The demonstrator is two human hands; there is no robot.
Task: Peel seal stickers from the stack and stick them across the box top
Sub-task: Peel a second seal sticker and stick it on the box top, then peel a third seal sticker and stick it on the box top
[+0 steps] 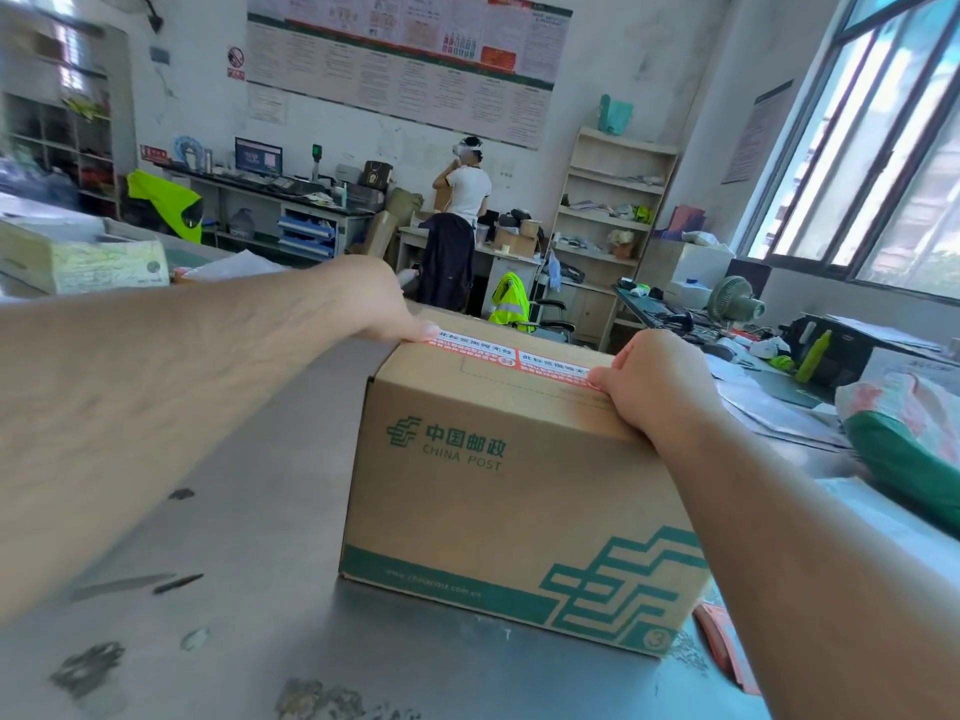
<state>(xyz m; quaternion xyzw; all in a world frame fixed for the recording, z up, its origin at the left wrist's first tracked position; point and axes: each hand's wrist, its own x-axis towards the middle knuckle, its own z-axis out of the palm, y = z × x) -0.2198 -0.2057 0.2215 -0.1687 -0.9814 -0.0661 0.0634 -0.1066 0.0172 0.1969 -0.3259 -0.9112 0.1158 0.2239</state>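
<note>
L hand (374, 304) sits on the far left top edge of the brown cardboard box w/ green China Post print (493, 485). Its thumb (423, 332) lies flat on the end of the left red-and-white seal sticker (475, 348). The other fingers go over the far edge, hidden, so can't tell how they lie.

R hand (660, 381) is on the box top's right side. Its fingers are curled in tight, and the thumb tip presses the end of the right red-and-white seal sticker (556, 366). Both stickers lie in a row across the top, btwn the two thumbs.

The box stands on the grey metal table (249, 511). Below the R wrist a flat red-orange pile (724, 646) pokes out by the box corner; the arm hides most of it. Right of the R knuckles lies a white-and-green bag (904, 444). Far past the L fingers, a person in a white shirt (467, 192) stands at a desk, back turned.
</note>
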